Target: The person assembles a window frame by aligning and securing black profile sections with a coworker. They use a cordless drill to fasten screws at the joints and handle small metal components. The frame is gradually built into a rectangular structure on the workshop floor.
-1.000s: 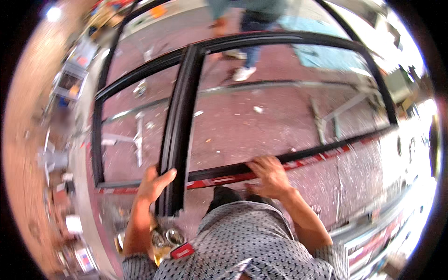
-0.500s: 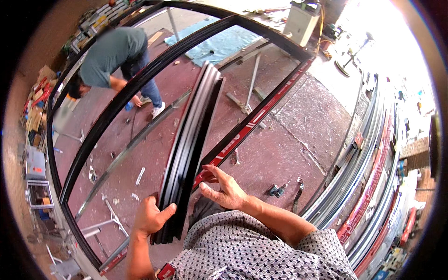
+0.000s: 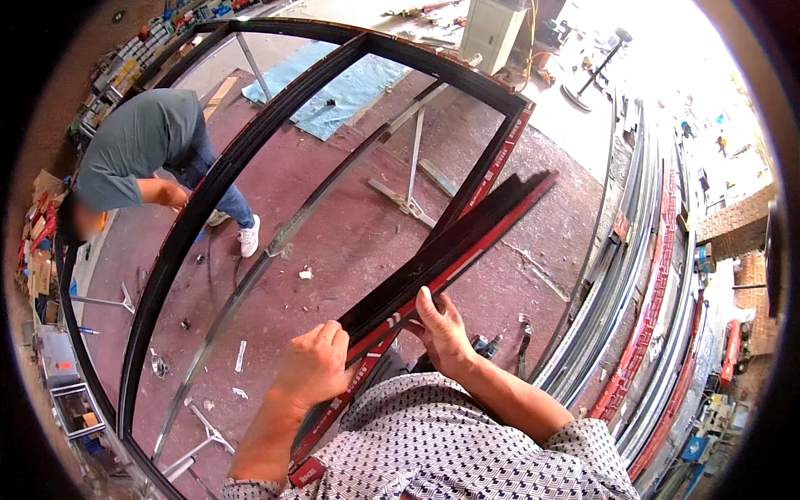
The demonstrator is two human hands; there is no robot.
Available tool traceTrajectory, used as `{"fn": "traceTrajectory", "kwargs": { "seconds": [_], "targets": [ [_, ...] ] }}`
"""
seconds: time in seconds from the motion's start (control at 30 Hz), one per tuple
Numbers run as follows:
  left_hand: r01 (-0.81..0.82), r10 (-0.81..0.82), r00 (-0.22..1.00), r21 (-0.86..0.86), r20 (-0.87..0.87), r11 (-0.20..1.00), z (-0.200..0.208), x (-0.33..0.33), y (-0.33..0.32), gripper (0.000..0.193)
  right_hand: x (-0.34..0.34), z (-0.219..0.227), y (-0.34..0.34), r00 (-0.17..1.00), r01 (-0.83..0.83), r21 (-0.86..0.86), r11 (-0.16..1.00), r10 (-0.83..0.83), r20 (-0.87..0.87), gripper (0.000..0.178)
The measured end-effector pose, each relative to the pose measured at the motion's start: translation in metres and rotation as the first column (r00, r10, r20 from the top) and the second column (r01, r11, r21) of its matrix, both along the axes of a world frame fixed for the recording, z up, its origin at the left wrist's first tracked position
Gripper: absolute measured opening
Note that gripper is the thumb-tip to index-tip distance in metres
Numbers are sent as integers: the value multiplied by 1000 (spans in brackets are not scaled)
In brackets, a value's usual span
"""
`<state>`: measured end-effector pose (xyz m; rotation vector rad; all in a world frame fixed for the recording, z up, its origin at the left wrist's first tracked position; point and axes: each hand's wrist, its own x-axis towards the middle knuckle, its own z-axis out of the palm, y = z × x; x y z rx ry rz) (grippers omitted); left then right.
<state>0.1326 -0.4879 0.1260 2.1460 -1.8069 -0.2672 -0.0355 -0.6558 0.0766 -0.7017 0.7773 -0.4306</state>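
The person's left hand [image 3: 312,367] is curling into a closed grip around the near end of a long black bar with a red strip [image 3: 450,254], fingers wrapping over its upper face. The right hand [image 3: 442,332] is lying against the same bar just beside the left, fingers together and flat along its right edge, thumb pressing from the near side. The bar is slanting up and away from the person's chest toward the far right corner of a large black metal frame [image 3: 208,208], crossing over the frame's right-hand rail, which is also carrying red tape. The frame is resting on grey trestle stands [image 3: 408,187] above a dark red floor [image 3: 350,242] scattered with small scraps. At the frame's far left edge another person in a grey shirt [image 3: 137,150] is bending over, a hand touching the frame's black rail. A blue tarp [image 3: 342,92] is lying on the floor beyond the frame's far edge, with a pale box-shaped machine [image 3: 492,33] behind it. Stacks of long metal profiles [image 3: 642,333] are running along the floor to the right of the frame.
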Motion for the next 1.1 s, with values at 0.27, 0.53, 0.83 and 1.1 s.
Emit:
{"fn": "traceTrajectory", "kwargs": {
  "seconds": [0.27,0.53,0.83,1.1],
  "targets": [
    [-19,29,990,-78,138,997,5,4,-81,39,12,-7,-89,977,-20,-352,936,92,190,48],
    [-253,284,931,-154,229,955,14,-40,-173,43,23,-7,-221,890,-277,-105,955,297,346,54],
    [-695,702,697,105,-145,711,12,-94,-260,97,43,2,-335,828,-523,-37,852,518,217,74],
    [-816,691,422,85,-587,571,-10,-103,-276,98,103,0,-339,703,-687,-206,697,709,51,86]
  ]
}}
